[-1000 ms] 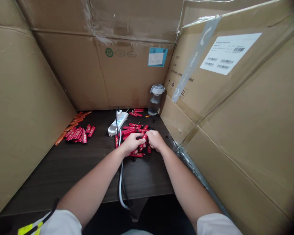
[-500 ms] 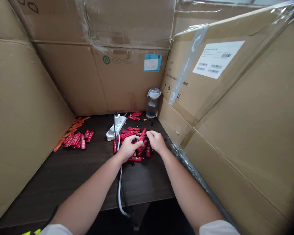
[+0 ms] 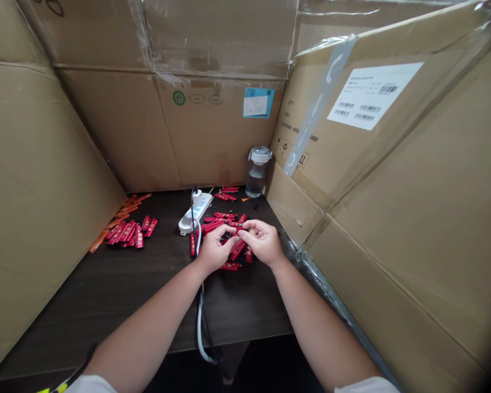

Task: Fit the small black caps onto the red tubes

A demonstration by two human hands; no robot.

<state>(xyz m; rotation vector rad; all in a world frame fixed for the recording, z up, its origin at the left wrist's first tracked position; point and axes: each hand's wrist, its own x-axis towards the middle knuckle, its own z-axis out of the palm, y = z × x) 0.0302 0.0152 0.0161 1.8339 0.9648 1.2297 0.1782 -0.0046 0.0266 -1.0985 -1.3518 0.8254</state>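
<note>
My left hand (image 3: 215, 249) and my right hand (image 3: 262, 242) are raised together above a loose pile of red sticks (image 3: 225, 232) on the dark table (image 3: 106, 295). Between their fingertips they pinch a small red stick (image 3: 239, 230) with a black bit at its end. The fingers hide most of that piece, and its exact shape cannot be told. A few more red sticks lie under and around my wrists. To the left sits a tighter bunch of red sticks with pale markings (image 3: 131, 233), and thin orange sticks (image 3: 117, 221) lie beside it.
A white power strip (image 3: 195, 213) with a plug lies behind my left hand, its black and white cables (image 3: 199, 322) running over the table's front edge. A clear water bottle (image 3: 257, 172) stands in the back corner. Cardboard walls (image 3: 45, 164) enclose the table on three sides.
My hands have come closer together and lifted off the pile, now pinching one red stick between them. The view has shifted slightly.
</note>
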